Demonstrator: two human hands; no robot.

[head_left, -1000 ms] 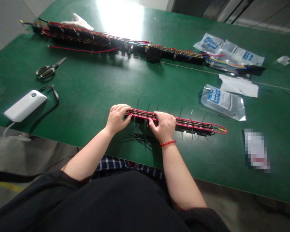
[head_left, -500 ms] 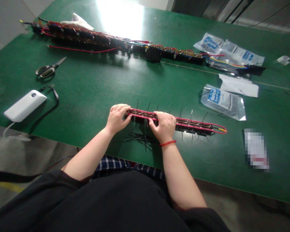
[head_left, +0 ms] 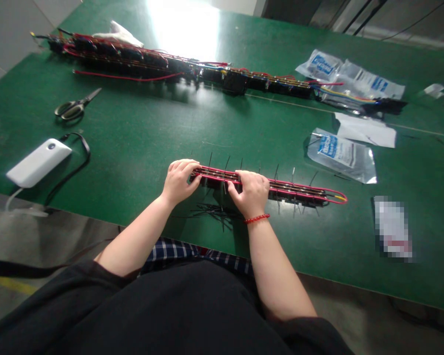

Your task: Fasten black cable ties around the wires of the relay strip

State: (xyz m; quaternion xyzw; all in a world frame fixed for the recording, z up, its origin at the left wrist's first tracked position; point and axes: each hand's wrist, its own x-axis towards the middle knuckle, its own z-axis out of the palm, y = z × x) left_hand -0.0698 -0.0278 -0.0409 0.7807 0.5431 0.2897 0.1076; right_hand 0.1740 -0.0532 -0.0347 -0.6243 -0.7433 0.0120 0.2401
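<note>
Both my hands rest on a long, narrow wired strip [head_left: 296,192], a dark assembly bound with red wire that loops round its right end. Several black cable ties stick out from it. My left hand [head_left: 179,181] curls over the strip's left end. My right hand [head_left: 248,193], with a red bead bracelet on its wrist, grips the strip near the middle. Just below the strip, a small pile of loose black cable ties [head_left: 216,213] lies on the green table mat [head_left: 133,123].
A longer wired assembly [head_left: 177,69] runs along the far side of the mat. Scissors [head_left: 74,109] and a white power bank [head_left: 39,162] with a black cable lie left. Plastic bags [head_left: 340,155] and a pixelated card [head_left: 392,228] lie right. The table's front edge passes near my body.
The whole view has shifted very slightly. My hands and the strip hold the same position, and nothing has been taken up or let go.
</note>
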